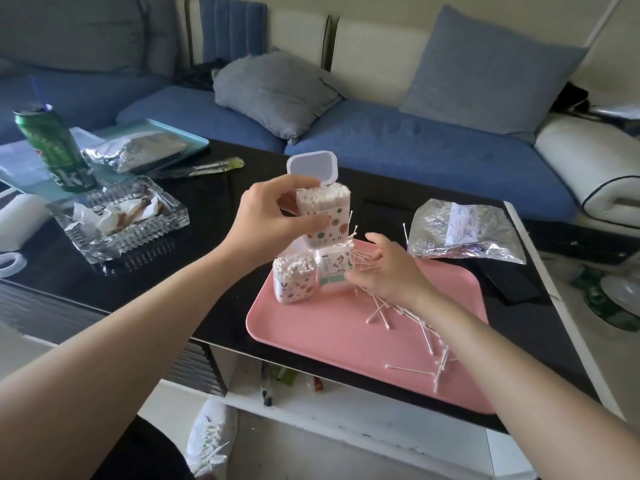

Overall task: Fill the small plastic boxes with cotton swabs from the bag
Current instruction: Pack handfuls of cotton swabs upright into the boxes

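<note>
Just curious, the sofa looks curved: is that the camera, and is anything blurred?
Head view: the wide-angle lens bows the sofa and table; the right hand and its swabs look slightly motion-blurred; the left hand and its box are sharp.

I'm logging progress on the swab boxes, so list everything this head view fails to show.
1. Head view: the top and fill level of the third box, covered by the held box and the bunched swabs in the right hand.
2. Head view: what remains in the bag, lost in crinkled, shiny film.
3. Head view: the loose swabs on the pink tray, partly under the right forearm.
4. Head view: the box prints, too small to read.
</note>
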